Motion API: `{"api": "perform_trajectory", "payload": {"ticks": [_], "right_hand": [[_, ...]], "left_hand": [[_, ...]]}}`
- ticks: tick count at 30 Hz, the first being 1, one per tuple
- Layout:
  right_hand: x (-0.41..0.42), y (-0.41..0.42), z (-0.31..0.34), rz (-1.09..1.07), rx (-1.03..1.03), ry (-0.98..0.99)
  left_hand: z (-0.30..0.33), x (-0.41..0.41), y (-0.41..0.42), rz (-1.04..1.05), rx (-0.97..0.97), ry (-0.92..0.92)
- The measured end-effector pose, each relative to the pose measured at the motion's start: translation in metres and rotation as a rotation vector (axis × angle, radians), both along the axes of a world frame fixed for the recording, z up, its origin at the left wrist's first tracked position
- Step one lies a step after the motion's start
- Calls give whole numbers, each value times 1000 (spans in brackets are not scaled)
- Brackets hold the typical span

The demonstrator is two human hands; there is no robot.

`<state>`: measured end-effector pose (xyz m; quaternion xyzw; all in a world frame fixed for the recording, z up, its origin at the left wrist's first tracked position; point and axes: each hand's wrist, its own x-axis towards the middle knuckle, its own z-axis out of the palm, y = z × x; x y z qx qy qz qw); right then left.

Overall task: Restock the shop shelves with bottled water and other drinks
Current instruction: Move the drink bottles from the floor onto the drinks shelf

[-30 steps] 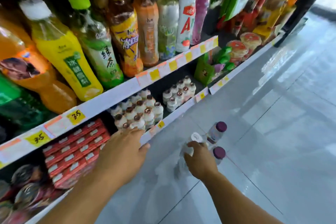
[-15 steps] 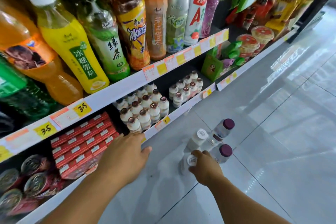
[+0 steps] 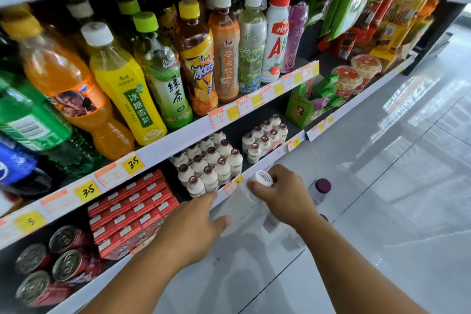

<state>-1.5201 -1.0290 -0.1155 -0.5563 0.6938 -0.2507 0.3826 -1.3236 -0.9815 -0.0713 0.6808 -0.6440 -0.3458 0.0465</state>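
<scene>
My right hand (image 3: 283,196) has lifted the bottle (image 3: 244,208) off the floor (image 3: 382,211) and is gripping its neck, near the shelf (image 3: 257,168) edge. My left hand (image 3: 193,224) is relaxed, reaching over. Shelving is coming next, I think.

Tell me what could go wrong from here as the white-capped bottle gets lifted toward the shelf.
1. The right hand grips the clear bottle only near its white cap; it might slip or swing.
2. The purple-capped bottle stands on the floor just beside that hand and could get knocked over.
3. The small milk bottles are tightly packed; a bump may topple them.
</scene>
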Motion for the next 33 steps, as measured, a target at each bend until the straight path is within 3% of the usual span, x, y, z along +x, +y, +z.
{"api": "perform_trajectory", "payload": {"ticks": [7,15,19,26,33], "right_hand": [[31,-14,137,-28,-278,-82],[57,-22,262,55,-436,-6],[71,-20,309,72,-494,-44],[89,-13,359,100,-611,-179],[113,-5,367,145,-610,-262]], "left_hand": [[77,14,-12,113,-200,212],[178,27,-19,158,-199,635],[223,39,-17,167,-220,706],[271,64,-10,207,-258,865],[289,85,6,249,-280,926]]}}
